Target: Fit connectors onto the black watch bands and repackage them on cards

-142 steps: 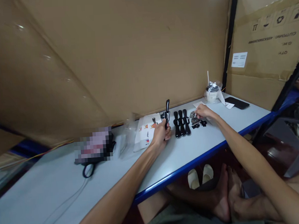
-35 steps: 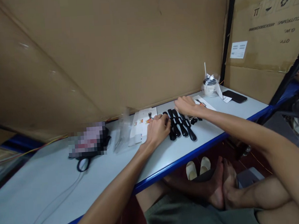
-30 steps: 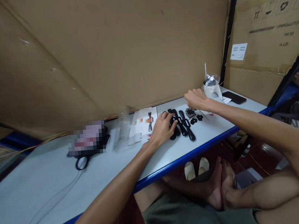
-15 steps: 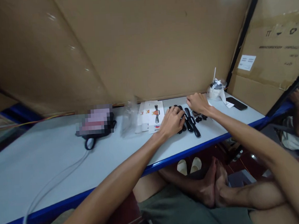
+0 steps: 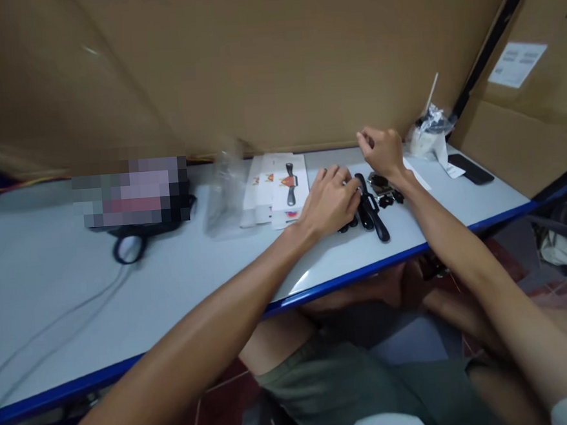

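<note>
Several black spokeshave bodies lie side by side on the table, partly covered by my left hand. Its fingers bend over the nearer handles, and their tips are hidden among them. My right hand is held just beyond the row, wrist bent, with the fingers curled in. Whether anything is inside that curl cannot be seen. Under and beside the right wrist sit small black and shiny metal parts. To the left of my left hand, white printed cards bear a picture of a spokeshave.
A clear plastic bag stands left of the cards. Farther left is a dark pouch, partly blurred out, with a cable. At the right end are a plastic-wrapped cup and a black phone. Cardboard walls enclose the back.
My right hand has drawn back from the spokeshave row, fingers curled, relative to the table. My left hand stays over the handles. The view has shifted, too.
</note>
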### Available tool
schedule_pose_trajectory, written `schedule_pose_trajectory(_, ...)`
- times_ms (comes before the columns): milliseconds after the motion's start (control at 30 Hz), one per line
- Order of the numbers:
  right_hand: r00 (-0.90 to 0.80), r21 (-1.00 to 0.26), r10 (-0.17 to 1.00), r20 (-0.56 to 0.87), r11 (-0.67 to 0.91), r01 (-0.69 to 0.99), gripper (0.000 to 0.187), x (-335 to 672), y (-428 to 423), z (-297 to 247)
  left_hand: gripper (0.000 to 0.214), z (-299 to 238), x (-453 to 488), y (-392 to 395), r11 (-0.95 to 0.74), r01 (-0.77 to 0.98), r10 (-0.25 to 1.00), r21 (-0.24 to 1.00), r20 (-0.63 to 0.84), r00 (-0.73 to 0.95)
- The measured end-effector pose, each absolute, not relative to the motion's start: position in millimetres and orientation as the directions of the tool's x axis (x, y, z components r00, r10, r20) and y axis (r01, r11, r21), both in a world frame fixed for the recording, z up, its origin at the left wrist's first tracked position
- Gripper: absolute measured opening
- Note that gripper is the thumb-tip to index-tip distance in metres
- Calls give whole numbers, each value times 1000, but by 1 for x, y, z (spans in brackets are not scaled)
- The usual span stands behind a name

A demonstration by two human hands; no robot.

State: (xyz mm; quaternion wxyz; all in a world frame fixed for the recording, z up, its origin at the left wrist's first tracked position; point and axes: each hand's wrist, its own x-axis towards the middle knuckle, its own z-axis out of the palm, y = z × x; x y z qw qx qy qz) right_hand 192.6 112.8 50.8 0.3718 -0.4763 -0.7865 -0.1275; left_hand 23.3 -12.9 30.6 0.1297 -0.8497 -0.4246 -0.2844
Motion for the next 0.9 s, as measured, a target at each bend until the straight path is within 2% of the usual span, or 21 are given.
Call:
schedule_pose_trajectory(300, -240, -161, 528, 815, 603, 781, 51, 198, 132, 46, 23, 32, 24, -20, -659, 743, 585, 119, 702, 406)
schedule_pose_trajectory(500, -204, -199, 574, 793, 561, 804, 50, 198, 127, 50, 19, 29, 18, -35, -691, 705, 533, 161, 772, 347)
schedule_pose_trajectory(900, -273, -110, 485, 831, 625, 773, 62, 202, 119, 60, 16, 39, 22, -48, -718, 668, 559, 198, 735, 383)
